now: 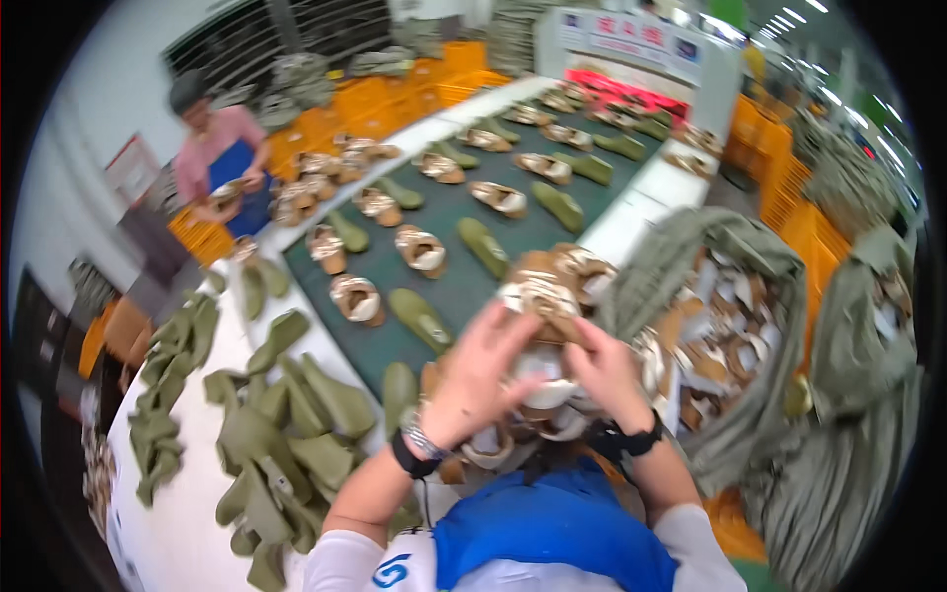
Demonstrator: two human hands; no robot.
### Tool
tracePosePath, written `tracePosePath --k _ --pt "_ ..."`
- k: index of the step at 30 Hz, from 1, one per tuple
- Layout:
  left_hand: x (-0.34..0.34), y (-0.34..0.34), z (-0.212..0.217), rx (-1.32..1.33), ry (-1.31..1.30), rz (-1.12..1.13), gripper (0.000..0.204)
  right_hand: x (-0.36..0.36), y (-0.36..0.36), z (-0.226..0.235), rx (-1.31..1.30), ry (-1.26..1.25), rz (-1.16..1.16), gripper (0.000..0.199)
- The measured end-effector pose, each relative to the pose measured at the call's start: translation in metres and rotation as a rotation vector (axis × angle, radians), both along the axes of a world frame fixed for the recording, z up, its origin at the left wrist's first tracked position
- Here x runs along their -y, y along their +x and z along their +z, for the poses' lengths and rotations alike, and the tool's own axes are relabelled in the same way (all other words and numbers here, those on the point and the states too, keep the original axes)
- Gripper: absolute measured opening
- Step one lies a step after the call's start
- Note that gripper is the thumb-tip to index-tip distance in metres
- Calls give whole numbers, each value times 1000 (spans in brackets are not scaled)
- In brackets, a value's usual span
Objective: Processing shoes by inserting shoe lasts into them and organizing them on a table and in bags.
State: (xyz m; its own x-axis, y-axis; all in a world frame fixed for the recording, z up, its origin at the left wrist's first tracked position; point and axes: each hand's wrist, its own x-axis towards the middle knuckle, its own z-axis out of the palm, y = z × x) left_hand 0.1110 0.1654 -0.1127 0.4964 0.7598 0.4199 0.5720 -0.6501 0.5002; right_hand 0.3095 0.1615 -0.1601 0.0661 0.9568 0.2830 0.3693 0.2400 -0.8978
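Before my chest, both hands are on a tan and gold shoe. My left hand has its fingers against the shoe's left side, with the thumb pointing right below it. My right hand grips the near right end. More tan and white shoes are heaped below and between my hands, partly hidden by them. Motion blurs the fingers slightly. Close to my left wrist, an olive green shoe last lies on the edge of a dark green conveyor belt.
Shoes and green lasts lie in rows along the belt. A pile of green lasts covers part of the white table at left. On the right, a cloth-lined bin holds many shoes. A co-worker stands far left, near orange crates.
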Motion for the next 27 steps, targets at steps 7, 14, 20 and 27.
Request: tracePosePath --k 7,14,20,27 --pt "6 -57 -53 161 -99 89 33 -9 -15 -14 -9 -107 255 46" --pt "-69 -267 -51 68 18 850 45 1 80 -49 -69 -195 -72 34" --pt "-115 -298 -85 197 40 922 40 21 191 -127 403 -132 -505 37" --pt "-20 -82 -91 141 -319 59 29 21 219 -186 515 -511 -617 82"
